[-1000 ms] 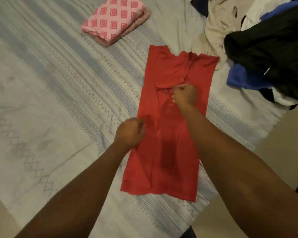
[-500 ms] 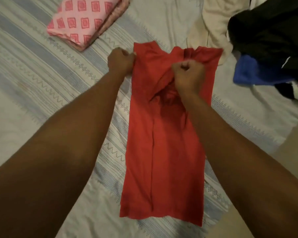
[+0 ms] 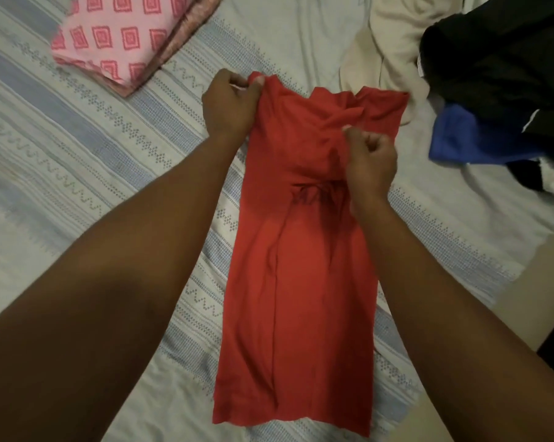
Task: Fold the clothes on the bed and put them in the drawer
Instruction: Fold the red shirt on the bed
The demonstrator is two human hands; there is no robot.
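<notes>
A red shirt (image 3: 304,272) lies lengthwise on the striped bed sheet (image 3: 87,148), its sides folded inward into a long strip. My left hand (image 3: 229,106) pinches the shirt's far left corner at the shoulder. My right hand (image 3: 369,164) is curled and pinches a fold of the red fabric near the collar, right of the middle. A heap of unfolded clothes lies at the far right: a cream garment (image 3: 387,49), a black one (image 3: 498,62) and a blue one (image 3: 470,138).
A folded pink cloth with square patterns (image 3: 122,36) rests at the far left of the bed. The bed's edge runs diagonally at the right, with bare floor (image 3: 524,301) beyond it.
My left hand has moved from the shirt's left side up to its far left corner and taken hold there. My right hand stays near the collar, gripping the fold.
</notes>
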